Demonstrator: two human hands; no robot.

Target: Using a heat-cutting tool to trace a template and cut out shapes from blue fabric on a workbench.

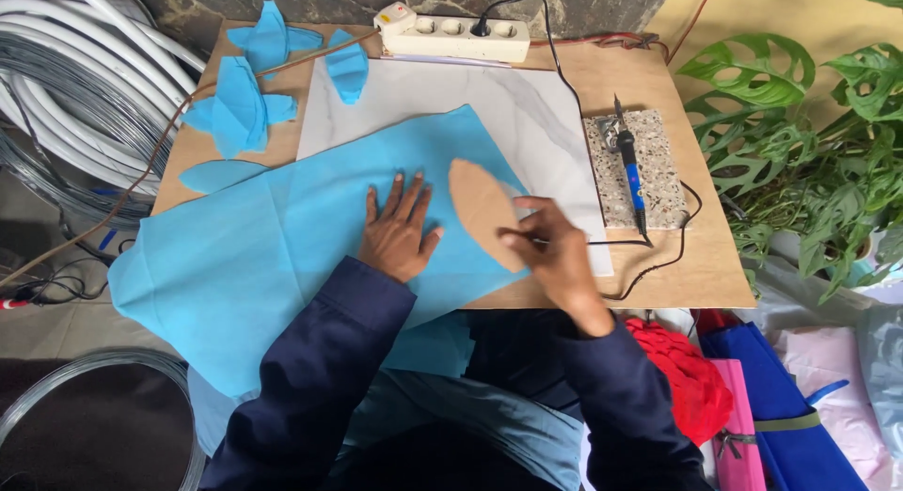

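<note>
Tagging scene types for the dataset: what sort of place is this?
Likely a small home craft workspace: blue fabric sheet on a wooden board, soldering iron, power strip, coiled wire.

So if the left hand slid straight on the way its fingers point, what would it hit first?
Probably only more blue cloth, which the left hand presses flat; beyond that comes the bare white tile, then the power strip.

A small wooden table (696, 275) carries a pale marble-look sheet (527, 115) at its centre. A large blue fabric sheet (273, 256) spreads toward eight o'clock, drooping off the edge. At twelve o'clock lies a white power strip (451, 35); at three o'clock, a speckled stone tile (658, 185). Folded blue fabric pieces (240, 110) sit at ten o'clock.
</note>
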